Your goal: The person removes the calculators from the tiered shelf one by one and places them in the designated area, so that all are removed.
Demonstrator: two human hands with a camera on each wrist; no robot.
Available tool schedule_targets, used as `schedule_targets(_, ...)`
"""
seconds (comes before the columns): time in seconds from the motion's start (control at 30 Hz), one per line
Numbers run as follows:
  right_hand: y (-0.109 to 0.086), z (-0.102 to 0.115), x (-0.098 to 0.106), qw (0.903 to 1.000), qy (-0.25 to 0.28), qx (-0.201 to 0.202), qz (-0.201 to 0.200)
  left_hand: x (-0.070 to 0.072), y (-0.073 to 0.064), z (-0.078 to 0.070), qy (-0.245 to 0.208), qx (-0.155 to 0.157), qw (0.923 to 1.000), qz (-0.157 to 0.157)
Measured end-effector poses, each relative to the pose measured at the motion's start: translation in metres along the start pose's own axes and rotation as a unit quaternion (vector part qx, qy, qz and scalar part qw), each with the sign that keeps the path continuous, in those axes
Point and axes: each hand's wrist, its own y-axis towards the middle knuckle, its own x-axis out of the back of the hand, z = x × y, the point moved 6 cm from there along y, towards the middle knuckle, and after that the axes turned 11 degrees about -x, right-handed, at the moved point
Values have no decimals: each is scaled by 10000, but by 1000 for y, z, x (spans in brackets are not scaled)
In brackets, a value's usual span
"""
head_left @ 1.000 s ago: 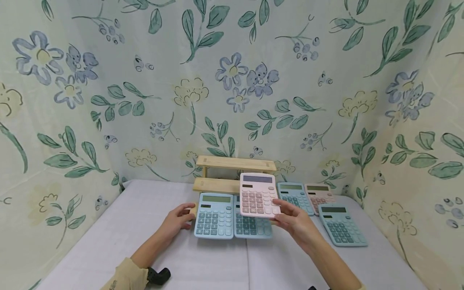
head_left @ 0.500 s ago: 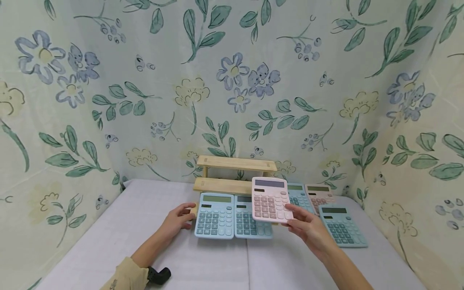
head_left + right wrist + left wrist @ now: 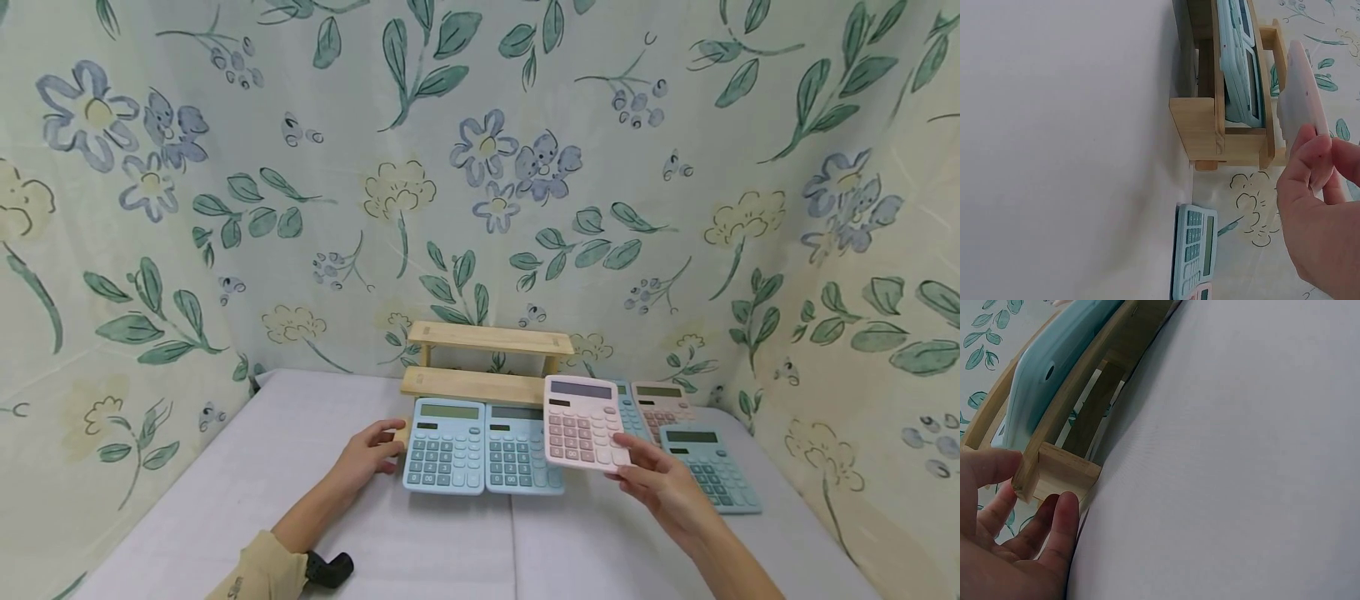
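Observation:
In the head view a light wooden tiered rack stands at the back centre. Two light blue calculators, a left one and a right one, lean side by side on its front tier. My left hand holds the rack's left end; the left wrist view shows thumb and fingertips around the wooden end piece. A pink calculator is raised in front of the rack's right end, its lower right corner pinched by my right hand. It covers part of the right blue calculator.
Right of the rack, a blue calculator lies on the white-covered table. Behind it are another pink calculator and a blue one, partly hidden. A floral curtain closes off the back and sides.
My right hand has carried the pink calculator rightward and slightly down, uncovering more of the right blue calculator and the rack's middle tier. My left hand has stayed at the rack's left end.

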Motion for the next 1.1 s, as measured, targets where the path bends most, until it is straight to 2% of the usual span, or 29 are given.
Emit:
schedule_targets(0.43,1,-10,28,9996,47,-119,-235,0,0,1,36,0,10000,44)
schedule_targets(0.8,-3,-15,45,9997,135,-178,-44,0,-1,0,7,4,10000,75)
schedule_targets(1.1,-1,-25,63,9993,228,-288,-101,0,-1,0,33,13,10000,40)
